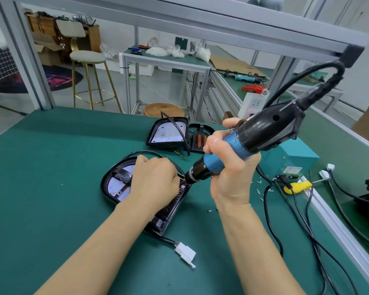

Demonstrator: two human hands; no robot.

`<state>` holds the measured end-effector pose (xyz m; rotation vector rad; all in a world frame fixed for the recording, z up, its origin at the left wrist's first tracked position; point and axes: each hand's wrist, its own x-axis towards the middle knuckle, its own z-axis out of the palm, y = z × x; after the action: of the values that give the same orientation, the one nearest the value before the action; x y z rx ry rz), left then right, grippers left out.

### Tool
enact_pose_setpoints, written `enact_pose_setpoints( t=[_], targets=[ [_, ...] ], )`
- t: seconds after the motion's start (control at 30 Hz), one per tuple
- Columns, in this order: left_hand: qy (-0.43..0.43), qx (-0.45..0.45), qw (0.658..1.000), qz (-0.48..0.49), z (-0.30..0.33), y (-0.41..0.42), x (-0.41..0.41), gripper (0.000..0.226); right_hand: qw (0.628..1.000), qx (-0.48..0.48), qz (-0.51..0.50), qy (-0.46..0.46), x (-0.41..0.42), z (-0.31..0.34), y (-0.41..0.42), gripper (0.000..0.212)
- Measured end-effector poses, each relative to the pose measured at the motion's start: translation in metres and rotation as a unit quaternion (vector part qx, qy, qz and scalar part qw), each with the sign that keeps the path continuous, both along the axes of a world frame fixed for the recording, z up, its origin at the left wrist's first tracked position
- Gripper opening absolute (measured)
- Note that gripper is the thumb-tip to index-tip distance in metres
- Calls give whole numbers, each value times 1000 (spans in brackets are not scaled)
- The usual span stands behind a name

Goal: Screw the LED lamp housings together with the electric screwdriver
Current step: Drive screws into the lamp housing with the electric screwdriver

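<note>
Driver tip down on near housing, both hands engaged.
Green surface (51,167) carries a teal box (294,154) at right, a second housing (168,133) behind, cables and loose screws (259,188) beside. Near housing (117,186) lies centre; left hand (153,182) rests on it, fingers curled at the tip, hiding the contact point. Right hand (228,165) grips the tilted driver (232,154), fingers wrapped round its blue body.

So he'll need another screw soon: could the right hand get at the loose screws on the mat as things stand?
Probably not right away: the right hand grips the electric screwdriver. The loose screws lie uncovered on the mat just beside it, so once the tool is put down they look within easy reach.
</note>
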<state>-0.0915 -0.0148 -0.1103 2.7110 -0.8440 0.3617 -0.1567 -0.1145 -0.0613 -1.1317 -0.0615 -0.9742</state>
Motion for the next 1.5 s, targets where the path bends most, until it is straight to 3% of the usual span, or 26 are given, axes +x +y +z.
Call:
enact_pose_setpoints(
  t=[0.13,0.33,0.5,0.53,0.6,0.67,0.8,0.87,1.0,1.07,1.17,1.2,1.33,1.4,1.5],
  targets=[
    [3,-24,1000,-9,-5,3,2,27,1000,-7,-11,11,2,6,0,30],
    [17,-200,979,-25,-5,21,-7,12,997,-9,-60,42,3,28,-12,21],
    [48,-343,932,103,-14,61,-17,19,979,-74,-33,188,-1,42,-45,21],
    [72,-362,918,142,-17,70,-20,29,968,-101,-32,228,-3,41,-53,22],
    [164,-416,868,217,-23,83,-30,55,938,-144,-24,314,-7,36,-67,27],
    [285,-497,782,247,-24,90,-42,71,906,-164,-27,390,-13,26,-82,32],
    [466,-617,601,202,-23,91,-56,81,833,-212,-72,506,-26,5,-116,39],
    [509,-620,567,190,-22,86,-59,83,803,-229,-91,543,-32,-7,-129,43],
    [509,-595,594,184,-22,70,-60,89,735,-265,-127,612,-39,-31,-147,52],
    [495,-576,620,195,-21,64,-58,87,678,-314,-142,649,-41,-40,-151,56],
    [468,-568,641,220,-13,58,-57,38,589,-391,-167,687,-42,-49,-153,59],
    [456,-569,645,229,-11,56,-56,37,567,-407,-172,695,-42,-53,-155,59],
    [434,-546,672,248,-17,52,-48,88,484,-448,-207,722,-42,-62,-162,60],
    [417,-534,686,265,-20,50,-45,94,454,-465,-221,727,-42,-63,-165,60],
    [407,-522,692,287,-24,49,-40,84,430,-482,-225,730,-42,-64,-167,59]
  ],
)
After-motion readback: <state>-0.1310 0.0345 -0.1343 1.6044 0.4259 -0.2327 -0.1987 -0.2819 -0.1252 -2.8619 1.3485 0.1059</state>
